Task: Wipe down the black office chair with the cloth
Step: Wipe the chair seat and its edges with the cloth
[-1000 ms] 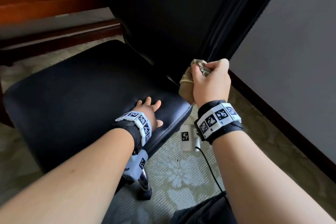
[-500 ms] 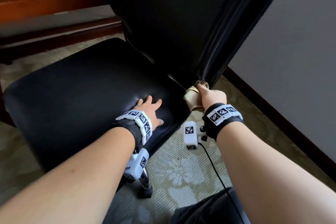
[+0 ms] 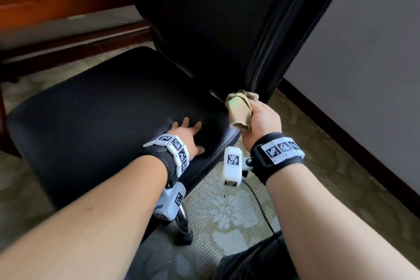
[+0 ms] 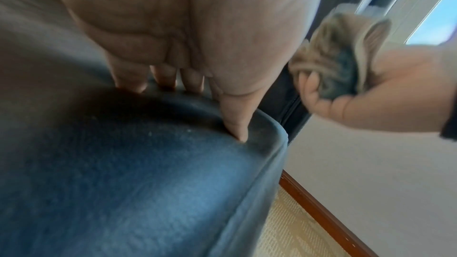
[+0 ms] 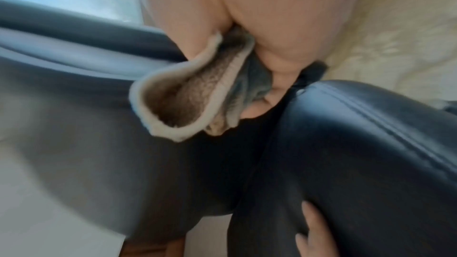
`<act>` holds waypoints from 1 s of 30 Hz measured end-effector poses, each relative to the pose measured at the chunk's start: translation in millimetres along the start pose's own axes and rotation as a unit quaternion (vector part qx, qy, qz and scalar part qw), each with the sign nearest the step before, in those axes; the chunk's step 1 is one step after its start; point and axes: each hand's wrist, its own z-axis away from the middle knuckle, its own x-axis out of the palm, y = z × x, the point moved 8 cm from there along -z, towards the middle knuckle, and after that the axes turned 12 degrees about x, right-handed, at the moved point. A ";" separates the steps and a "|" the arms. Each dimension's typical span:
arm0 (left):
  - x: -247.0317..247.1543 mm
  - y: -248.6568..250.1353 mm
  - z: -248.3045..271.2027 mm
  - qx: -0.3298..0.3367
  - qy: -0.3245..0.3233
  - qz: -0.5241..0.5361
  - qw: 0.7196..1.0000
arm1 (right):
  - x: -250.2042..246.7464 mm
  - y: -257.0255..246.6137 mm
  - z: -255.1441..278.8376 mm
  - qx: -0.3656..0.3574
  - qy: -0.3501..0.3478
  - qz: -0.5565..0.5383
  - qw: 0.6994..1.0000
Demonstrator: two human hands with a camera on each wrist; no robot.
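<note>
The right hand point(image 3: 264, 118) is curled around a bunched beige cloth point(image 3: 241, 107), gripping it and holding it against the bottom of the side edge of the black office chair point(image 3: 102, 120), where backrest and seat meet. The left hand point(image 3: 188, 134) lies flat on the chair's seat with fingers spread and straight, holding nothing, just beside the seat's rear corner and near the cloth. A patterned carpet point(image 3: 227, 218) lies under the chair, and a grey wall point(image 3: 363, 52) stands behind it.
</note>
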 end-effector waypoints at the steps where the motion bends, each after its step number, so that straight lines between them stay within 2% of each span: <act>1: 0.5 0.5 -0.1 0.011 0.012 0.003 1.000 | -7.8 3.0 -6.2 0.024 0.036 0.036 0.998; 3: 0.8 -2.8 0.5 0.021 0.025 0.008 0.999 | -9.4 3.8 -12.9 0.066 0.055 0.068 0.994; 5: 1.2 -5.0 1.0 0.012 0.022 0.015 1.000 | 0.3 1.1 -14.2 0.065 0.029 0.048 0.996; 8: 2.8 -0.7 -1.9 -0.003 -0.016 0.001 1.000 | 19.3 -8.2 10.1 -0.005 -0.068 -0.049 0.996; 10: 1.5 -1.2 -4.3 -0.012 -0.034 -0.017 0.999 | 28.1 -19.6 23.6 -0.064 -0.126 -0.049 0.989; 11: 0.6 -2.0 -3.9 -0.013 -0.035 -0.019 0.999 | 29.2 -21.4 23.2 -0.078 -0.128 -0.023 0.988; 12: 0.5 -2.3 -2.1 -0.012 -0.032 -0.017 0.999 | 26.5 -18.6 21.3 -0.078 -0.116 0.003 0.990; 14: 0.5 -1.0 1.2 0.003 -0.012 -0.009 1.000 | 8.3 -2.2 8.6 -0.024 -0.050 0.063 0.996; 17: -0.4 -0.3 1.3 0.022 0.009 -0.001 1.000 | -19.9 22.4 -9.3 0.053 0.060 0.184 0.980; 18: 0.2 0.1 1.5 0.020 0.009 -0.004 1.000 | -23.8 25.2 -12.3 0.073 0.074 0.183 0.978; 19: 0.4 0.9 1.4 0.018 0.010 -0.008 1.000 | -21.6 24.9 -11.3 0.094 0.072 0.141 0.983; 21: -0.5 1.8 0.6 0.022 0.014 -0.012 1.000 | -14.9 20.5 -11.8 0.105 0.058 -0.011 0.993; 24: 0.2 -0.6 -0.5 0.026 0.020 -0.008 0.999 | -6.0 12.1 -8.9 0.071 0.040 -0.149 0.986; 30: 1.6 -4.3 -2.1 0.026 0.029 0.009 0.999 | 15.6 -3.5 -0.7 0.016 -0.010 -0.138 0.990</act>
